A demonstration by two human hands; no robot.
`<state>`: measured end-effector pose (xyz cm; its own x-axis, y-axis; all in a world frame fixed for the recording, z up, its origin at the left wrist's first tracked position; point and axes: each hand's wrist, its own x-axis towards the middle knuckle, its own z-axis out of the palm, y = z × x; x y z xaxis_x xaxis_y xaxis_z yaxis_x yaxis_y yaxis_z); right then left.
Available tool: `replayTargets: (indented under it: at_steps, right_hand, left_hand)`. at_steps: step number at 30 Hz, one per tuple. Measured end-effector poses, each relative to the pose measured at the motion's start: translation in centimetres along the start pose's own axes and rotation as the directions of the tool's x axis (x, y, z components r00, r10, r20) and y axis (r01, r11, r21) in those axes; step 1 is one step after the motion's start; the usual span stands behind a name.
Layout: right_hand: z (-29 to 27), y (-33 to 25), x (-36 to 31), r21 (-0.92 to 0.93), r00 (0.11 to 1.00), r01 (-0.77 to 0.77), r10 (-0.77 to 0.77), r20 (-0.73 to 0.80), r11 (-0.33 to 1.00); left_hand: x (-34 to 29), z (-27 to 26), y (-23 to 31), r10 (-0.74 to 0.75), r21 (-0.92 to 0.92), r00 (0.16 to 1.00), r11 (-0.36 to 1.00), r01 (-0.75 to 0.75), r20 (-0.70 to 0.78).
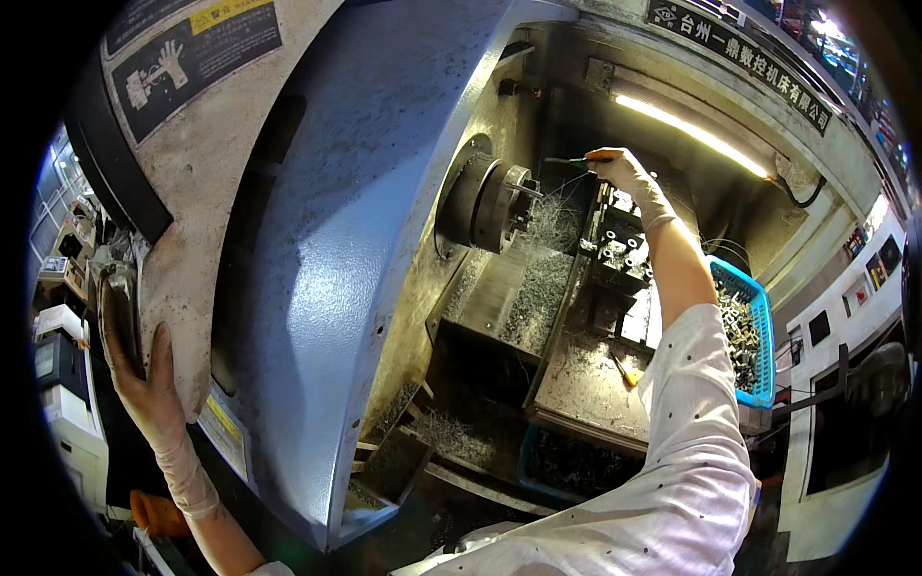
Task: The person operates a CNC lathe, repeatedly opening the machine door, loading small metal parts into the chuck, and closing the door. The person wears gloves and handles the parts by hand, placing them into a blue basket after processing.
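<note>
My left hand [154,389], in a pale glove, grips the near edge of the machine's grey sliding door [197,192], thumb and fingers on either side of the edge. My right hand [619,171], also gloved, reaches inside the lathe with its fingers closed on a thin dark-green stick-like tool [565,160]. The tool's tip points left, above and beyond the round chuck [490,204]; its exact kind is unclear. Curly metal shavings [549,216] hang beside the chuck and cover the sloping bed beneath it. Below my right forearm sits the tool block with several round holders [619,252].
A blue plastic basket [765,336] full of small metal parts stands right of my forearm. A yellow-handled brush [624,370] lies on the metal plate [586,389]. A dark bin [576,461] sits below. A lit tube lamp [691,134] runs along the far wall.
</note>
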<state>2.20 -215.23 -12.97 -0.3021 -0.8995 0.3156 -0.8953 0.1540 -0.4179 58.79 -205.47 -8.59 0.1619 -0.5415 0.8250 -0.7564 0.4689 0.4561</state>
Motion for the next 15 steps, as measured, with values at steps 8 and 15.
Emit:
replayTargets:
  at_steps: [8, 15]
  right_hand:
    - [0.6, 0.8, -1.6, 0.153, 0.826, -0.014, 0.097, -0.555, 0.988]
    - [-0.3, 3.0, -14.7, -0.089, 0.739, -0.148, 0.05, -0.672, 0.985]
  left_hand:
    - [0.3, 0.5, 1.8, 0.296, 0.233, 0.953, 0.933, -0.273, -0.065]
    - [0.3, -0.5, 0.9, 0.273, 0.378, 0.961, 0.887, -0.267, 0.039]
